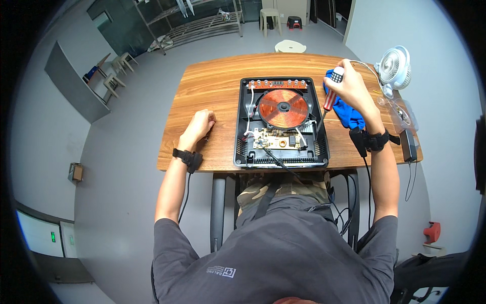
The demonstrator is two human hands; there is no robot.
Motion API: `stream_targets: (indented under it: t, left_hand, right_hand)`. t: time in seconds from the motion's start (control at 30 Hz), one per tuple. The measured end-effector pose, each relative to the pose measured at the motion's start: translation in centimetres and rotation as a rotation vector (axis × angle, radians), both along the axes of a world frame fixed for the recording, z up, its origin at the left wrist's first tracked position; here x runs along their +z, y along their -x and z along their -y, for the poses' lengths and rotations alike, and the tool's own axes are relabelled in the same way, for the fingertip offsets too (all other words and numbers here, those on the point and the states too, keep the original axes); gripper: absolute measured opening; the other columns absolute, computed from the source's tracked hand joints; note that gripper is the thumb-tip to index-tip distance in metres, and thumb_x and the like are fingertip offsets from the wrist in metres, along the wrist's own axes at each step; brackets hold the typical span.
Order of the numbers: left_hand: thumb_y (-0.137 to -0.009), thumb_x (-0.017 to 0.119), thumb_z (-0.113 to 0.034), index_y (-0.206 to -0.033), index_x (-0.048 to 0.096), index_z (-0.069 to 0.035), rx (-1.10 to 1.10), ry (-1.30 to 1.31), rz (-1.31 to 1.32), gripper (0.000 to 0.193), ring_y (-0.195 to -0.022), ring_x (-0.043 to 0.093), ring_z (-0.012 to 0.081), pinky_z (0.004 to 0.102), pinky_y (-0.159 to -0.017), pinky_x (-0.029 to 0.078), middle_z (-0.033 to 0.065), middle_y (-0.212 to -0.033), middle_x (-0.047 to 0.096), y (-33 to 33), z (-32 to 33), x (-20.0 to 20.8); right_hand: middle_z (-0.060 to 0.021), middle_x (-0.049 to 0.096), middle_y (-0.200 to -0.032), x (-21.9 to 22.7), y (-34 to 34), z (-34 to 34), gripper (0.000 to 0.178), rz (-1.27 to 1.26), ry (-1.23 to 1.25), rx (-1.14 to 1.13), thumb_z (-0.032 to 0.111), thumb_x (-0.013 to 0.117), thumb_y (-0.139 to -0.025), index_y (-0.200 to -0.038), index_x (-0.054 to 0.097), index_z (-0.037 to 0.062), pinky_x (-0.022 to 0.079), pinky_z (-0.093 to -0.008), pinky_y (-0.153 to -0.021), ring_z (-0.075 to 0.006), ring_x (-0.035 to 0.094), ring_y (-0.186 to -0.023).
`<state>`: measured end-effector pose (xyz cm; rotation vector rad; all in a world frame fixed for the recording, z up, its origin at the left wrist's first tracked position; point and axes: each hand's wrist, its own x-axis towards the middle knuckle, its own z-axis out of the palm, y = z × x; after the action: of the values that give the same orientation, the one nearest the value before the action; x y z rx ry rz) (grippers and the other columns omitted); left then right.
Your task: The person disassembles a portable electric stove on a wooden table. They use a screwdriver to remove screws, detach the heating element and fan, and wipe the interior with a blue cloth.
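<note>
An opened induction cooker (243, 121) lies on the wooden table before me, its black housing showing a round copper coil (276, 119), a circuit board (263, 139) and an orange control strip (260, 85). My right hand (354, 88) is closed round a screwdriver (329, 101) with a red and clear handle. Its dark shaft slants down to the housing's right side; whether the tip touches a screw cannot be made out. A blue cloth (349, 114) lies below that hand. My left hand (201, 124) rests curled on the table, left of the cooker, its inner fingers hidden.
At the table's right stand a white fan (394, 68), a clear plastic tray (405, 116) and a black box-shaped device (408, 144) with a cord. A black cable (276, 161) runs from the board over the front edge. A white stool (290, 46) stands beyond the table.
</note>
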<state>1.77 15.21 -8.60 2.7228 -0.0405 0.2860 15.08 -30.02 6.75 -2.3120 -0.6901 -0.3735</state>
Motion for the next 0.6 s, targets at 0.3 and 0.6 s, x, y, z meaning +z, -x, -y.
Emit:
stream_targets:
  t: [0.3,0.6]
  left_hand:
    - [-0.092,0.066,-0.008,-0.102,0.070,0.001,0.107,0.084,0.075,0.014,-0.091,0.069,0.0328,0.0410,-0.084,0.055,0.0175,-0.099,0.071,1.1,-0.1,2.9]
    - [-0.092,0.069,-0.010,-0.109,0.071,0.000,-0.098,0.197,0.023,0.019,-0.086,0.069,0.0217,0.0334,-0.078,0.055,0.0125,-0.097,0.070,2.4,4.6,5.5]
  right_hand:
    - [-0.0163,0.070,-0.087,-6.1,-5.8,4.8,0.050,-0.405,0.095,-0.076,0.030,0.075,-0.079,-0.108,0.056,-0.0072,0.057,-0.0349,-0.072,-0.0231,0.071,-0.079]
    - [-0.0029,0.061,-0.071,-6.0,-6.4,6.2,0.030,-0.632,0.165,-0.058,0.027,0.070,-0.083,-0.097,0.057,0.0034,0.040,-0.0258,-0.044,-0.0088,0.054,-0.055]
